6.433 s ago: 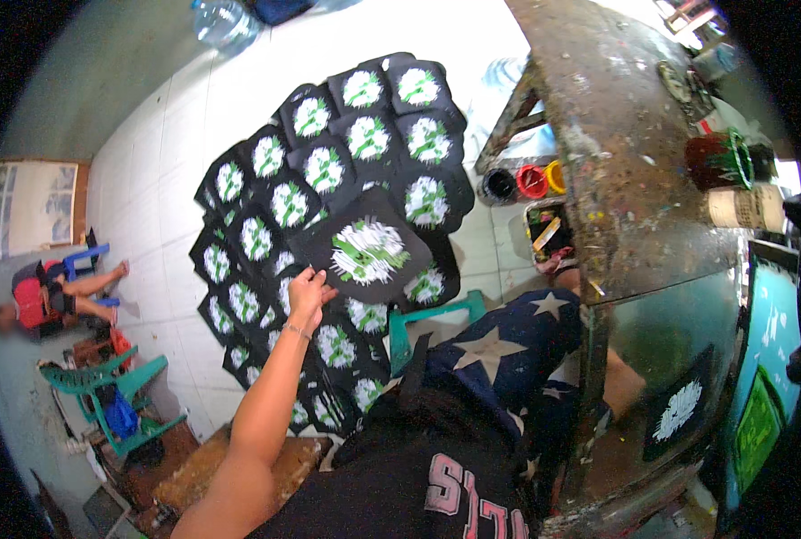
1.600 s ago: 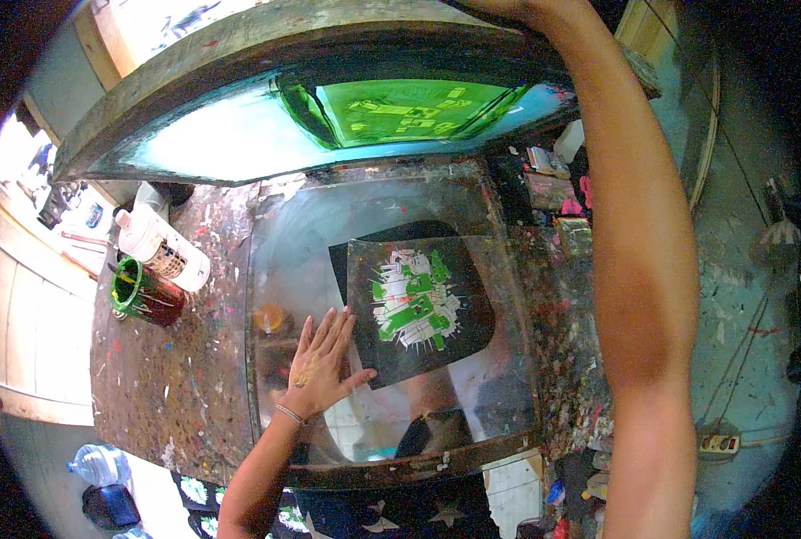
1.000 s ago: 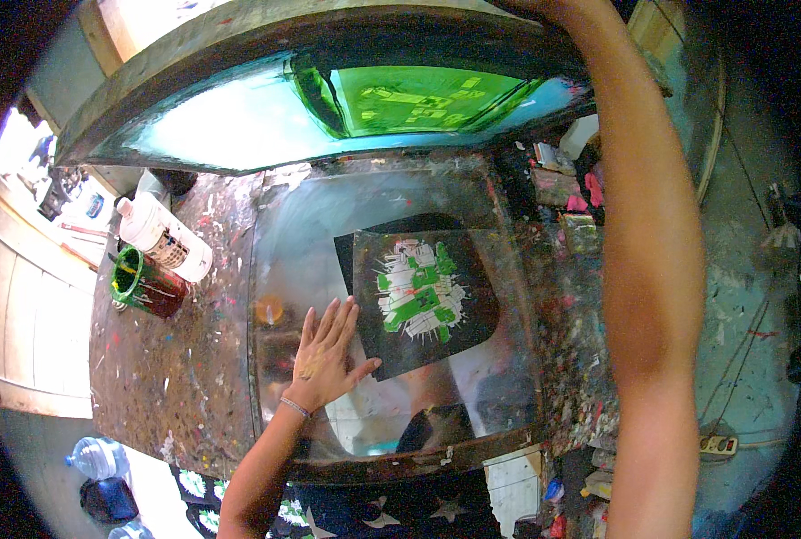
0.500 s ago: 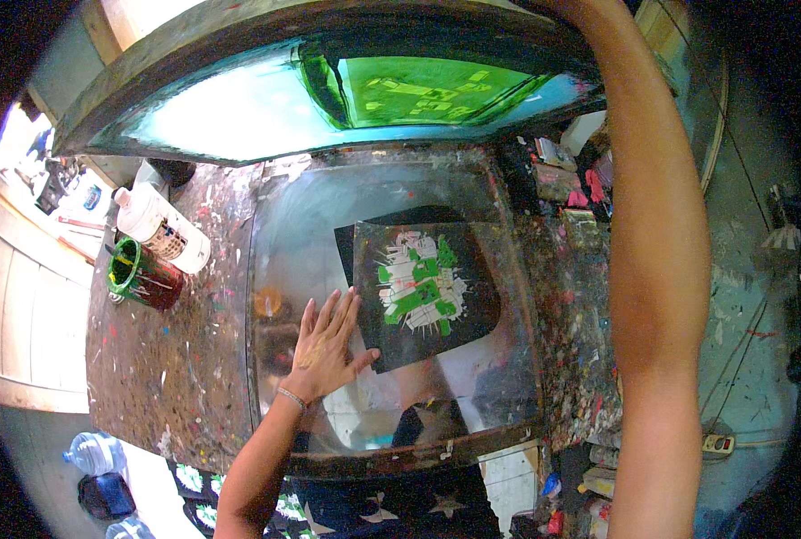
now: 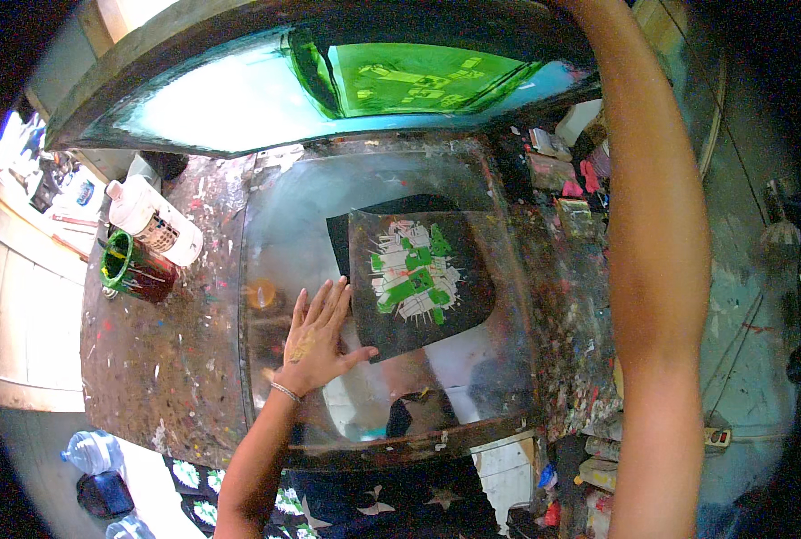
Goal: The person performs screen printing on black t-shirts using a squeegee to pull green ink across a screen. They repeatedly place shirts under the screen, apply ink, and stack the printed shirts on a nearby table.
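My left hand (image 5: 319, 337) lies palm down with fingers spread on the glossy platen (image 5: 292, 207), at the left edge of a black piece (image 5: 468, 314) bearing a white and green print (image 5: 414, 278), its thumb at the lower-left corner. A clear sheet seems to cover part of that piece. My right hand (image 5: 566, 7) is at the top of a raised screen frame (image 5: 185, 45), its fingers cut off or hidden, with the forearm running down the right side. The screen's underside shows a green design area (image 5: 418, 81).
A white bottle (image 5: 153, 220) and a green paint pot (image 5: 135, 274) stand left on the stained table (image 5: 149, 368). Paint-covered clutter (image 5: 562, 171) sits at the right. Water jugs (image 5: 95, 454), printed black pieces (image 5: 203, 485) and a power strip (image 5: 715, 438) are below.
Earlier my left hand held a printed piece over others laid out low down; now I face the table. In the last second both hands stay put while the view shifts slightly.
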`<state>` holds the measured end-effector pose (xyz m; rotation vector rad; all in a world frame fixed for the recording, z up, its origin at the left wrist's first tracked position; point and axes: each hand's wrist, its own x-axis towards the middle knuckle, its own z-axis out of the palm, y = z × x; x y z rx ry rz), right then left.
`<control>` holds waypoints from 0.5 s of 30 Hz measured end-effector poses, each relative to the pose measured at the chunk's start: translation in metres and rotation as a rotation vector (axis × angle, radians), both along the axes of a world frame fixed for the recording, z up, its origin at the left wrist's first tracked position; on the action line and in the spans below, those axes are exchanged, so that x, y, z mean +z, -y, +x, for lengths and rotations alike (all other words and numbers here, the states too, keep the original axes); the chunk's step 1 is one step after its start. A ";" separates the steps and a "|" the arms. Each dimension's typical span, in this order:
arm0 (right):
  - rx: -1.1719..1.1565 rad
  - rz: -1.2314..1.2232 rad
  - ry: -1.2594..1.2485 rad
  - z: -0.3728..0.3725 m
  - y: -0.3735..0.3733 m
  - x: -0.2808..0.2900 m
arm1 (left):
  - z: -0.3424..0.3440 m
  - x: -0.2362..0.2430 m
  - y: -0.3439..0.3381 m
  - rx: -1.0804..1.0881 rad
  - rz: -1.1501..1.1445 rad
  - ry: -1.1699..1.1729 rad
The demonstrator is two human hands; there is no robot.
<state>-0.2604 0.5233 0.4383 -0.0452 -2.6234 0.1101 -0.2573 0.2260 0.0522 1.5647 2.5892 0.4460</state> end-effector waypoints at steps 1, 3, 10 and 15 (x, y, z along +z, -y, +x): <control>0.003 -0.007 0.001 0.001 0.002 0.000 | 0.000 0.000 0.000 -0.006 -0.011 0.019; -0.005 -0.026 -0.002 0.001 0.004 0.000 | 0.000 0.001 -0.001 -0.009 -0.027 0.033; -0.026 -0.025 0.015 0.003 0.007 0.000 | 0.000 0.003 -0.002 -0.005 -0.035 0.055; -0.028 -0.026 0.026 0.002 0.007 0.000 | -0.001 0.002 -0.001 -0.010 -0.011 0.045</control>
